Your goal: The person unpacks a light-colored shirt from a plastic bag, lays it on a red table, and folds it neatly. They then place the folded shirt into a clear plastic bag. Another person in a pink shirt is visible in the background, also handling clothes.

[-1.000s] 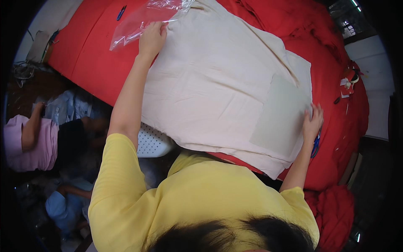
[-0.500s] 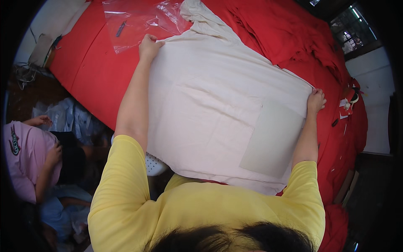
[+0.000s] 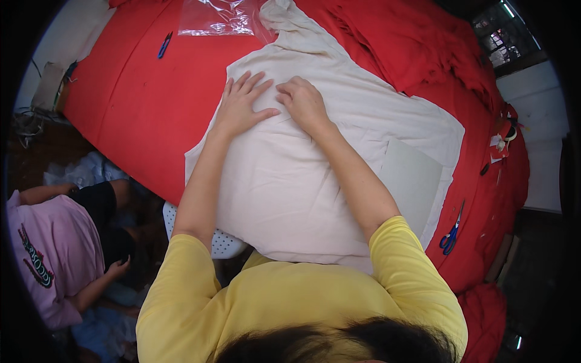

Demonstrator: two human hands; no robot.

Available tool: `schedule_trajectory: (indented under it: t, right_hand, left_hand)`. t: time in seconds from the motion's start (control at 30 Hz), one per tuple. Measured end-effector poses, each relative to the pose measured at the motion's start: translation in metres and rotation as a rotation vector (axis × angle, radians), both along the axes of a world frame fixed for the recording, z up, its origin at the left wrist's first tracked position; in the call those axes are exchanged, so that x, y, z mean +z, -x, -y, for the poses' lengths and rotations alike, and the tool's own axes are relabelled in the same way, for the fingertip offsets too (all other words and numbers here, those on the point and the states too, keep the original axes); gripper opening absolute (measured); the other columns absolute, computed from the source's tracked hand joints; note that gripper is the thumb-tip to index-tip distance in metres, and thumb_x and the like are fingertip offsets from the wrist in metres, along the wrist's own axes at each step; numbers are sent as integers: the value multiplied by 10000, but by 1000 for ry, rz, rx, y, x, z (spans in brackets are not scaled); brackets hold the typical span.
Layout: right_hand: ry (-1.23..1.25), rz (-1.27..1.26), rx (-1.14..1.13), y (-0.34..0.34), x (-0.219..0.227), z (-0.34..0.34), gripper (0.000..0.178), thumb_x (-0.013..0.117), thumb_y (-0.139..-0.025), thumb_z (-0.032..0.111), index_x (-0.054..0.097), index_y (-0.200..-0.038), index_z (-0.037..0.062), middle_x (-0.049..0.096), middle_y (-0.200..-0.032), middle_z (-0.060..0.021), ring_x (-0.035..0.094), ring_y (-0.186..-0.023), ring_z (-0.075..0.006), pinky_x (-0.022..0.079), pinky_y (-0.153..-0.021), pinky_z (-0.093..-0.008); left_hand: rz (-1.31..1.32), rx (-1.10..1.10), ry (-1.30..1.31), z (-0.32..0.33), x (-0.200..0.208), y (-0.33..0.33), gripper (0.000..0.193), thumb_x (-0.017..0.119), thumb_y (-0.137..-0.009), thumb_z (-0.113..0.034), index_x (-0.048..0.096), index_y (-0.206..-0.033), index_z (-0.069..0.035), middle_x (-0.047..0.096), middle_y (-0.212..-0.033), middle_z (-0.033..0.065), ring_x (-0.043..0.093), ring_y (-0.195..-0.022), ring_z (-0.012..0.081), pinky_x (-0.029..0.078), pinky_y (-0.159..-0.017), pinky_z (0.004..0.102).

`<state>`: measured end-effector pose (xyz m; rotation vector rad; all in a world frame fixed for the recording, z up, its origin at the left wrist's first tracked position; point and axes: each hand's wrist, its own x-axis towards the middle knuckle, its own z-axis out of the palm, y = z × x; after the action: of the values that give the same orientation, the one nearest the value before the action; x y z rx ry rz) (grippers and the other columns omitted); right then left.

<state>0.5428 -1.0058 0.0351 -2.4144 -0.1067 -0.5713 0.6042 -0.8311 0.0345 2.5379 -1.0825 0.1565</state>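
A cream cloth garment (image 3: 290,199) lies spread over the red-covered table in front of me, its narrower bunched part reaching toward the far edge. My left hand (image 3: 240,109) rests flat on its upper left area with the fingers spread. Close beside it, my right hand (image 3: 305,106) has its fingers curled together in a pinch against the cloth; what they hold, if anything, is hidden. A grey flat card (image 3: 411,181) lies on the garment's right side, partly behind my right forearm.
Blue thread snips (image 3: 164,45) and a clear plastic bag (image 3: 216,18) lie at the far left. Blue-handled scissors (image 3: 452,233) are at the right. Red cloth (image 3: 411,48) is heaped behind. A person in a pink shirt (image 3: 57,254) sits at lower left, near a dotted white seat (image 3: 224,245).
Both hands have let go of the garment's outer edges and moved inward onto its upper left area. The cloth has settled flat, uncovering the scissors; the plastic bag lies farther back.
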Motion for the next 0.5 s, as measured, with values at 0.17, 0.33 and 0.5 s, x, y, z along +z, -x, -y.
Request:
schedule_trajectory:
  t: [0.17, 0.33, 0.5]
  right_hand:
    - [195, 111, -80, -12, -9, -20, 32, 605, -817, 107, 619, -838, 88, 580, -831, -52, 570, -804, -246, 410, -715, -392]
    - [99, 134, -93, -13, -16, -17, 88, 568, -852, 107, 587, -916, 49, 581, -847, -83, 566, -799, -275, 405, -710, -400]
    - [-423, 77, -323, -3, 1, 14, 168, 520, -922, 167, 562, -917, 4, 587, -820, -129, 573, -759, -259, 435, -673, -336]
  left_hand:
    - [18, 47, -17, -2, -1, 2, 744, 641, -731, -620, 491, -1354, -241, 362, -1474, 9, 230, -1401, 245, 121, -1146, 503]
    - [22, 46, -17, -3, -6, 0, 779, 606, -732, -663, 459, -1378, -251, 331, -1492, 11, 201, -1412, 241, 98, -1154, 487]
    - [30, 48, -51, 0, -3, 4, 796, 610, -747, -641, 422, -1404, -233, 300, -1509, 5, 193, -1414, 252, 108, -1153, 484]
